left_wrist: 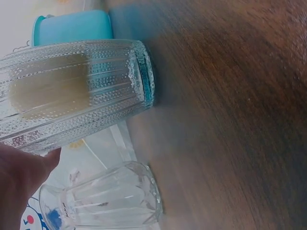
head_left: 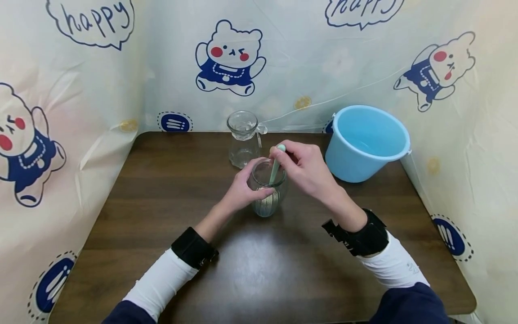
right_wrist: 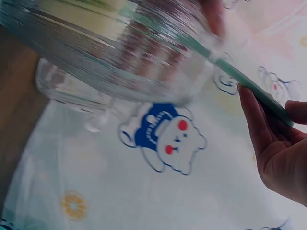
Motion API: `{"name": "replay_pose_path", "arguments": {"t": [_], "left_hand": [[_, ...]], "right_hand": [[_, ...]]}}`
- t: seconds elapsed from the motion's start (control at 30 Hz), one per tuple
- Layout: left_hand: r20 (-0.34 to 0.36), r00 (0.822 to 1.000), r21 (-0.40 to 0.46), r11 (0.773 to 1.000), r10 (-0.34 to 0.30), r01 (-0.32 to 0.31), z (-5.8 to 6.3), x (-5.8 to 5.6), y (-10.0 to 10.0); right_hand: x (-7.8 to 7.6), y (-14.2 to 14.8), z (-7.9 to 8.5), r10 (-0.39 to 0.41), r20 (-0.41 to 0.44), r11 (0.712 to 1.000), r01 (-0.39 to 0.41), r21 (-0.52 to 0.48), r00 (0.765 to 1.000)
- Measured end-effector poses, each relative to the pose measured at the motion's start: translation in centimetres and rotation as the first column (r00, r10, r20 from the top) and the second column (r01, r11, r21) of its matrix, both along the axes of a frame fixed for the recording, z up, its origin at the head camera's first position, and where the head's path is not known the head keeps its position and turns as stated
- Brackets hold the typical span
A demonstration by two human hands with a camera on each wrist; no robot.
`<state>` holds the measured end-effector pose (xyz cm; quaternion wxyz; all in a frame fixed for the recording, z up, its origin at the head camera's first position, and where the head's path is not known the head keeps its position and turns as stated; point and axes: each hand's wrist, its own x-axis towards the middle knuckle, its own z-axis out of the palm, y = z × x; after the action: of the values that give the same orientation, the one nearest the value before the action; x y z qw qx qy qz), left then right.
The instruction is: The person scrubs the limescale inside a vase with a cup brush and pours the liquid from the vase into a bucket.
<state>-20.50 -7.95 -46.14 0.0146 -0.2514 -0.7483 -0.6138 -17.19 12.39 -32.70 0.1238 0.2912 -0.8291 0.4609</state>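
A ribbed clear glass jar [head_left: 265, 208] has its base close to the tabletop. My left hand [head_left: 242, 189] grips it round the side near the rim, with the thumb in front. Between thumb and fingers, my right hand [head_left: 311, 171] pinches the green handle [head_left: 274, 172] of a sponge brush above the jar's mouth. The handle slants down into the jar. Through the glass, the pale yellowish brush head [left_wrist: 53, 86] shows as a blurred block inside. In the right wrist view the pinching fingers [right_wrist: 261, 124] sit at the handle's end.
Behind the held jar stands a second clear glass jar [head_left: 243, 150] with a pale bow at its neck. At the back right is a light blue bucket [head_left: 356, 168]. A patterned curtain [head_left: 291, 49] surrounds the back and sides of the brown wooden table [head_left: 162, 198].
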Motion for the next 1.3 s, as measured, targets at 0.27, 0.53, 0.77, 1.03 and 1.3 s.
{"name": "replay_pose_path", "arguments": {"t": [0.27,0.53,0.77,1.03,1.3], "left_hand": [[-0.021,1.0,-0.008,1.0,0.011,-0.011,0.0,-0.1,0.1],[0.005,1.0,-0.018,1.0,0.006,-0.006,0.0,0.0,0.2],[0.025,1.0,-0.007,1.0,0.003,-0.002,-0.1,-0.1,0.1],[0.006,1.0,-0.034,0.999,0.005,-0.005,0.2,-0.2,0.1],[0.01,1.0,0.002,1.0,-0.009,0.009,0.2,-0.1,0.1]], "right_hand": [[0.6,0.1,3.4,0.042,0.033,0.984,-0.035,-0.174,0.999],[0.0,-0.4,1.2,0.0,0.041,0.989,0.006,-0.149,0.999],[-0.4,-1.2,-1.4,0.018,-0.003,0.997,-0.018,-0.081,1.0],[0.0,-1.1,-0.9,0.025,-0.079,0.994,-0.033,-0.104,0.997],[0.0,-0.7,3.2,0.012,-0.071,0.974,-0.028,-0.224,0.997]]}}
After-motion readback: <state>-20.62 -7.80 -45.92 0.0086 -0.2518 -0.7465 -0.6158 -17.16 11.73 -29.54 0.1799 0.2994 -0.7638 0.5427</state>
